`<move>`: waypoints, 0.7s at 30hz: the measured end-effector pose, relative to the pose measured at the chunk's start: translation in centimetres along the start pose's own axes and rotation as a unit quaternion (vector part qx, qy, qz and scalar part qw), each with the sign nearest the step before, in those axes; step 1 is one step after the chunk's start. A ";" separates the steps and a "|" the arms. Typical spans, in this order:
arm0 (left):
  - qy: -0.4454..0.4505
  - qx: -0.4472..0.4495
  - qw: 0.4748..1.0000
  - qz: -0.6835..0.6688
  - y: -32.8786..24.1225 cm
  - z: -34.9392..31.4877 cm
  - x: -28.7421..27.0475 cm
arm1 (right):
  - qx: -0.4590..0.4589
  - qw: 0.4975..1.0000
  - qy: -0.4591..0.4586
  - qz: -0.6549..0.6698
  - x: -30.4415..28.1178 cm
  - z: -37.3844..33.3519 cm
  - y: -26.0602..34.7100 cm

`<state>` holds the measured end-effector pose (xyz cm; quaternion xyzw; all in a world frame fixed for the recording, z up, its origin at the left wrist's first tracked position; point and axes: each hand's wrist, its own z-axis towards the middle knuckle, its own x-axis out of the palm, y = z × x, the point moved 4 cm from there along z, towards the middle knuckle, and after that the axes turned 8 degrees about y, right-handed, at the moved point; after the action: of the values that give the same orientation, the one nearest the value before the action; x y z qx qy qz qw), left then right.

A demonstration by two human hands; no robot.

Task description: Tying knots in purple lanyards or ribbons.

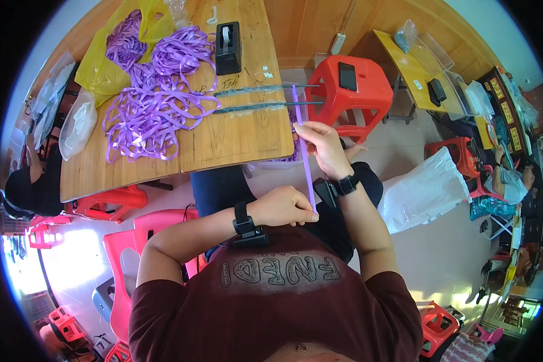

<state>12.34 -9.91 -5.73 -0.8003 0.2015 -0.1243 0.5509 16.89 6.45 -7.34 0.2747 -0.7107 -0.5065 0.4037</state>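
Note:
A narrow purple ribbon point(308, 175) runs taut from two thin dark rods down toward my lap. Its lower end is pinched between the thumb and fingers of my left hand point(285, 206), close to my chest. Higher up, my right hand point(324, 148) closes its fingertips on the same ribbon, just beyond the table's right corner. The rods point(308, 103) are taped to the tabletop and stick out past its right edge. At the far rod the ribbon meets the metal; whether it is looped there I cannot tell. A loose heap of purple ribbon point(154, 114) lies on the wooden table point(235, 139).
A black tape dispenser point(228, 48) and a yellow plastic bag point(96, 69) sit on the table. Beyond the rods' tips stands a red stool point(371, 90) with a phone point(347, 76) on it. A white sack point(425, 190) lies right. Other people sit at both sides.

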 end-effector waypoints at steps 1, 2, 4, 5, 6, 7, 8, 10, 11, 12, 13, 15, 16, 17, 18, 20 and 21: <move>0.004 -0.004 1.000 0.006 0.1 0.1 0.1 | -0.014 1.000 -0.012 0.018 -0.3 0.9 -0.1; 0.003 -0.003 1.000 0.008 0.3 0.3 0.0 | -0.025 0.999 -0.024 0.038 -0.7 1.9 -0.4; 0.001 -0.016 1.000 0.006 0.9 0.5 0.0 | -0.038 0.997 -0.023 0.057 -1.2 3.5 -0.7; -0.001 -0.015 1.000 0.007 1.2 0.5 0.0 | -0.051 0.996 -0.026 0.064 -1.3 4.1 -0.7; -0.005 -0.016 1.000 0.005 1.5 0.6 0.0 | -0.065 0.995 -0.029 0.072 -1.4 4.5 -0.8; -0.007 -0.017 1.000 0.003 1.7 0.6 0.0 | -0.066 0.995 -0.028 0.071 -1.5 4.8 -1.0; -0.009 -0.017 1.000 0.002 1.9 0.6 0.0 | -0.076 0.994 -0.027 0.076 -1.4 5.0 -0.9; -0.015 -0.015 1.000 -0.004 2.2 0.5 -0.1 | -0.086 0.993 -0.025 0.081 -1.2 5.3 -0.9; -0.015 -0.015 1.000 -0.004 1.9 0.5 -0.1 | -0.092 0.991 -0.033 0.092 -1.2 5.4 -0.8; -0.014 -0.012 1.000 0.009 1.6 0.3 -0.1 | -0.098 0.989 -0.041 0.103 -1.2 5.4 -0.7; -0.012 -0.010 1.000 0.023 1.1 0.2 -0.1 | -0.099 0.989 -0.041 0.103 -1.2 5.4 -0.6; -0.023 0.029 0.997 0.061 0.2 -0.2 -0.1 | -0.087 0.991 -0.030 0.093 -1.5 5.5 -0.5; -0.033 0.067 0.992 0.098 -0.4 -0.4 -0.1 | -0.088 0.991 -0.031 0.092 -1.8 5.4 -0.3; -0.033 0.067 0.992 0.098 -0.7 -0.6 -0.2 | -0.057 0.997 -0.016 0.059 -1.7 5.2 0.0; -0.040 0.135 0.982 0.128 -1.5 -1.0 -0.2 | -0.027 0.999 -0.002 0.025 -1.5 5.0 0.2; -0.047 0.203 0.965 0.158 -3.2 -1.9 -0.3 | -0.013 1.000 -0.006 0.013 -0.9 4.1 1.4; -0.059 0.236 0.958 0.154 -4.4 -2.5 -0.4 | 0.001 1.000 -0.011 0.002 -0.5 3.6 1.9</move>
<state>11.69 -10.44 -0.74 -0.6130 0.2544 -0.0345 0.7472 14.16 9.31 -6.25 0.2679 -0.7163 -0.5077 0.3967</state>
